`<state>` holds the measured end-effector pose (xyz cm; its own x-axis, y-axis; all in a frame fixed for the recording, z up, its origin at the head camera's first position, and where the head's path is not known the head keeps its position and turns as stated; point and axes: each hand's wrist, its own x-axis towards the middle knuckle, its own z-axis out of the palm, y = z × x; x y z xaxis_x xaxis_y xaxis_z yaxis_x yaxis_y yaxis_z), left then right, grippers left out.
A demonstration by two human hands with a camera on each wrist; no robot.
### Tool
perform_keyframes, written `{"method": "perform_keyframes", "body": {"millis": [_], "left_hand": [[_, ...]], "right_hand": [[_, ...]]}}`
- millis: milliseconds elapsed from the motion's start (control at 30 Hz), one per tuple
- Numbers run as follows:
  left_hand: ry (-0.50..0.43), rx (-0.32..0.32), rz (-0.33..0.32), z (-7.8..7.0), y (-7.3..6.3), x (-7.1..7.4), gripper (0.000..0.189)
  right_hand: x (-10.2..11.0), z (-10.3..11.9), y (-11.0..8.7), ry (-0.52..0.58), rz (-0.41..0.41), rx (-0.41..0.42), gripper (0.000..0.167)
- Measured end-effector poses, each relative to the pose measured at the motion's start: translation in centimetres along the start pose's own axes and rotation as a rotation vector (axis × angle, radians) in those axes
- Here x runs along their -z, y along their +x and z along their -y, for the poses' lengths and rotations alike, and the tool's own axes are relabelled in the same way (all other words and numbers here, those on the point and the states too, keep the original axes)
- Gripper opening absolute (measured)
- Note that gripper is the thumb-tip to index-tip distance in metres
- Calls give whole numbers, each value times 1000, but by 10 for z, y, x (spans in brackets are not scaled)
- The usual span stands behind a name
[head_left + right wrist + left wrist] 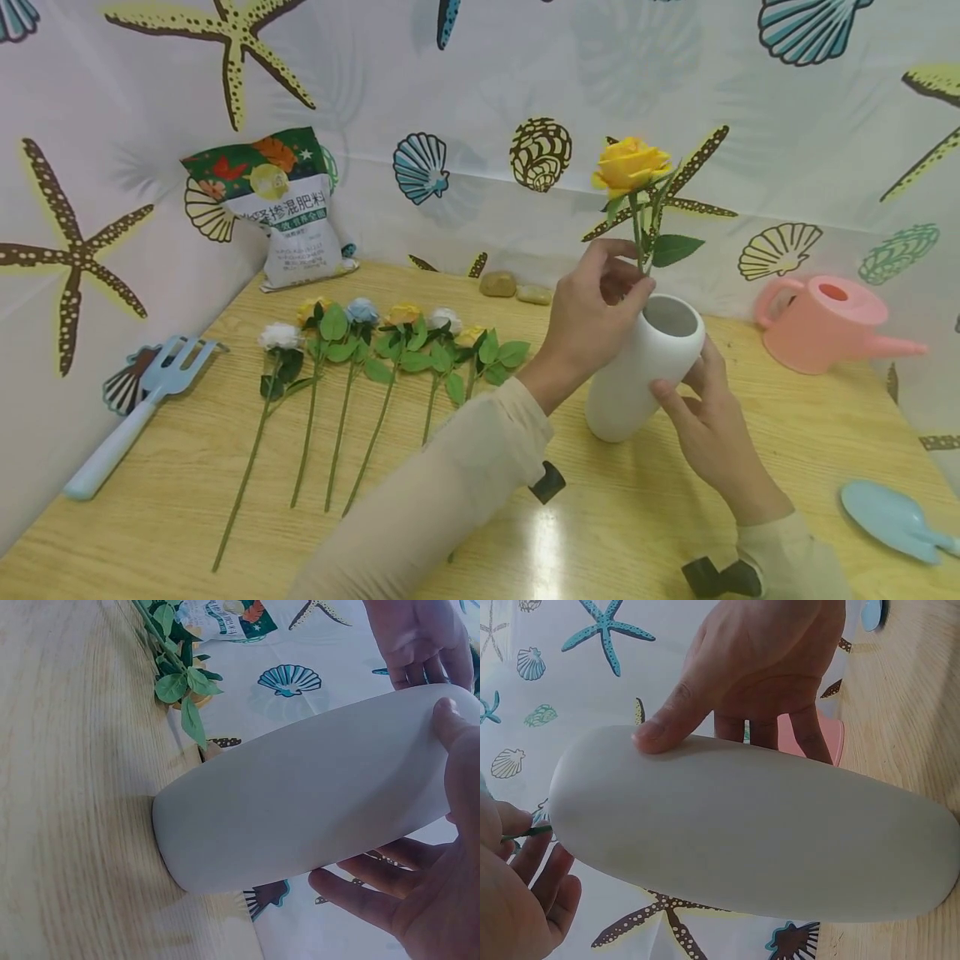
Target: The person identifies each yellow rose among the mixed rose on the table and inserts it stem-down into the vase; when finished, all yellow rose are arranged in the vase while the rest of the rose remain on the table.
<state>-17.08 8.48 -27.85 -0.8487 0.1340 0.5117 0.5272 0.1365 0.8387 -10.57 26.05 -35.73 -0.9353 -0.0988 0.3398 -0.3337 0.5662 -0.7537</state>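
White vase (pixel 632 379) leans in curled right fingers (pixel 675 405); higher, left fingers (pixel 636 298) pinch a rose (pixel 632 167).

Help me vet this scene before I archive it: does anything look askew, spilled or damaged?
The white vase looks askew: gripped by the right hand, it leans rightward in the head view instead of standing straight, though camera angle may exaggerate that. I see no spill or damage.

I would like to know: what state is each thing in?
Held rose, upright, flower open
White vase, tilted, mouth uncovered
Left hand, pinching the stem
Right hand, holding the vase
Six roses, lying side by side
Fertilizer bag, standing
Watering can, upright
Blue fork, not held
Blue trowel, not held
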Motion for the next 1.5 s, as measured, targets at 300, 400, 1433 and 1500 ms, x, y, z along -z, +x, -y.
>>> {"method": "perform_keyframes", "body": {"millis": [300, 400, 1433, 1500], "left_hand": [[55, 21, 30, 7, -3, -2, 15], [75, 57, 44, 8, -5, -1, 15], [-81, 178, 41, 37, -41, 50, 16], [-81, 211, 39, 41, -50, 63, 17]], "right_hand": [[-1, 0, 0, 4, 8, 8, 79], [-1, 0, 0, 3, 10, 8, 79], [-1, -1, 0, 22, 1, 2, 80], [-1, -1, 1, 20, -1, 4, 80]]}}
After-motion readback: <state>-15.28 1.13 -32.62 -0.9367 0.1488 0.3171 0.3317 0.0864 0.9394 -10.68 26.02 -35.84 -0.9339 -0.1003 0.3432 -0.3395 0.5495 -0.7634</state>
